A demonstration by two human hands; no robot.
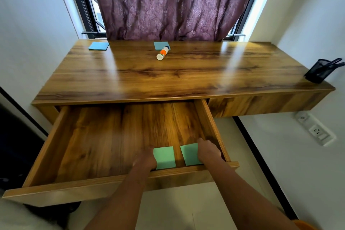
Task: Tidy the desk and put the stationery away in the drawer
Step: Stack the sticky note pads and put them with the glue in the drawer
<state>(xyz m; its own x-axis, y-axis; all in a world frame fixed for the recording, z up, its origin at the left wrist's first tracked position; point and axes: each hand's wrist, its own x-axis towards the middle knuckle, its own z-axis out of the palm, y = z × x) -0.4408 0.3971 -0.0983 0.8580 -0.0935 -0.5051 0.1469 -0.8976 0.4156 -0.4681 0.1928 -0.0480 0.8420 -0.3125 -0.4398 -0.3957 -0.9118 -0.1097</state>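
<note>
The wooden drawer point(89, 147) under the desk stands pulled wide. Two green sticky-note pads lie in its front right corner. My left hand point(144, 158) rests on the left edge of the left green pad point(165, 157). My right hand point(209, 150) touches the right edge of the right green pad point(190, 153). Whether either hand grips its pad is hard to tell. On the desk top point(186, 74), a blue pad point(99, 45) lies at the back left. Another blue pad point(160, 45) lies at the back centre, and a white and orange glue bottle point(162, 53) lies partly on it.
A black mesh pen holder point(319, 73) with dark-handled scissors stands at the desk's right end. A second, shut drawer front point(261, 104) is to the right. A purple curtain point(171, 3) hangs behind the desk. Wall sockets point(315, 130) sit low on the right wall.
</note>
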